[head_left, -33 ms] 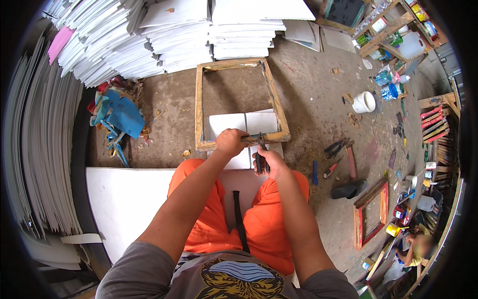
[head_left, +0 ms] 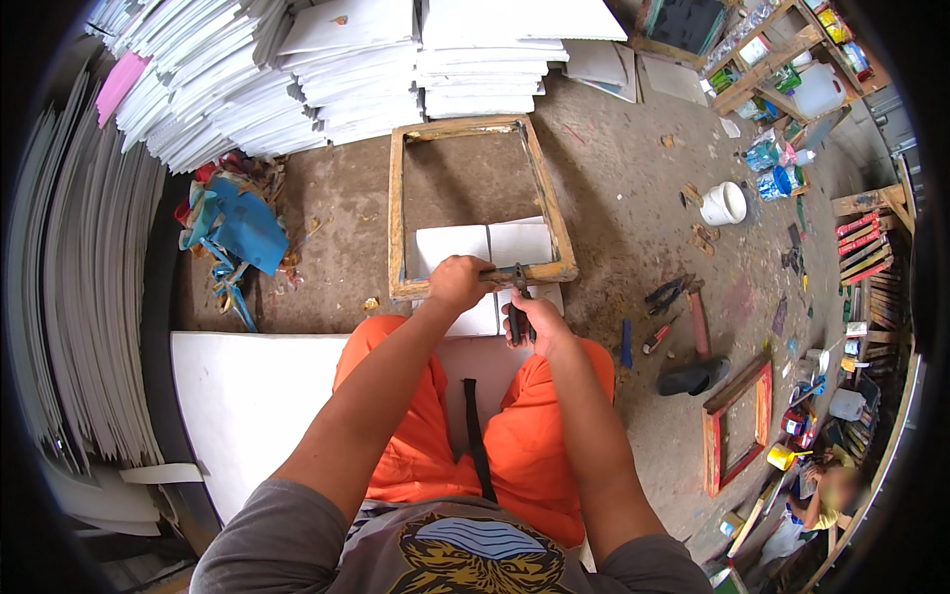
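Work on the wooden frame (head_left: pixel 481 208), lying on the floor (head_left: pixel 633 168), seems unfinished: left hand (head_left: pixel 457 281) fingers clasp its near rail, right hand (head_left: pixel 534 322) fingers grip a dark tool (head_left: pixel 516 297).

Wooden frame (head_left: pixel 401 213): rectangular, worn yellowish paint, open centre, lying flat on the dirt floor (head_left: pixel 614 178) over white sheets (head_left: pixel 485 243). Near rail sits closest to the knees. Dark-handled tool (head_left: pixel 517 302): upright-ish across that near rail, head at the wood, handle pointing toward the person.
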### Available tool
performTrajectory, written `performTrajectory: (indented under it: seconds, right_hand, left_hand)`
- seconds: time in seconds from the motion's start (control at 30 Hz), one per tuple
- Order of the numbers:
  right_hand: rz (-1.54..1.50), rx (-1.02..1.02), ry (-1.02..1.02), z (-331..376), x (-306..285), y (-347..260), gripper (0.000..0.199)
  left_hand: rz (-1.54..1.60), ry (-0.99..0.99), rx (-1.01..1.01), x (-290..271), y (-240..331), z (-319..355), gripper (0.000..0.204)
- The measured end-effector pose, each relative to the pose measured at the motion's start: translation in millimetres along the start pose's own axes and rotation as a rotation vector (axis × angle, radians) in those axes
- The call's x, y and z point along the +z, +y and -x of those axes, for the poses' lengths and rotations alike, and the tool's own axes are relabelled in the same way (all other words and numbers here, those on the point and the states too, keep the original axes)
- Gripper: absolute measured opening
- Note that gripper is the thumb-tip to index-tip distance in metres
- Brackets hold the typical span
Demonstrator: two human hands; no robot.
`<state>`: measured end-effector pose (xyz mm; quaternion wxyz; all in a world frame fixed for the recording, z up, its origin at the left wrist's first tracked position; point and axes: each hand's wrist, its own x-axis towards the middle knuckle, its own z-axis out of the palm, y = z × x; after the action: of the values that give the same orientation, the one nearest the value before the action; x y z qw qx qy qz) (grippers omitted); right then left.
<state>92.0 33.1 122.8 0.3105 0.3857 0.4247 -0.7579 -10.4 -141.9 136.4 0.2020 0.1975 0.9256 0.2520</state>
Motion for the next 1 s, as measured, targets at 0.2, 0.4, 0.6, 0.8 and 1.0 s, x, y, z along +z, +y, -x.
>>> performTrajectory:
  seconds: [0.2, 0.4, 0.6, 0.8, 1.0]
  right_hand:
    - [0.207, -0.319, 0.347, -1, 12, 10, 0.039]
    - [0.131, -0.174, 0.093, 23, -23, 11, 0.044]
    - [0.228, -0.031, -0.102, 39, 12, 4, 0.046]
    - [0.159, 0.021, -0.133, 21, 8, -1, 0.049]
    - [-0.024, 0.046, -0.236, 8, 5, -3, 0.055]
  left_hand:
    - [-0.026, -0.022, -0.028, -2, 4, -1, 0.042]
    - [0.001, -0.021, -0.037, -2, 2, 0, 0.045]
    - [0.044, 0.018, 0.040, -1, -10, -1, 0.052]
    - [0.037, 0.010, 0.085, -14, -20, 17, 0.047]
    - [0.040, 0.012, 0.050, -8, -26, 16, 0.042]
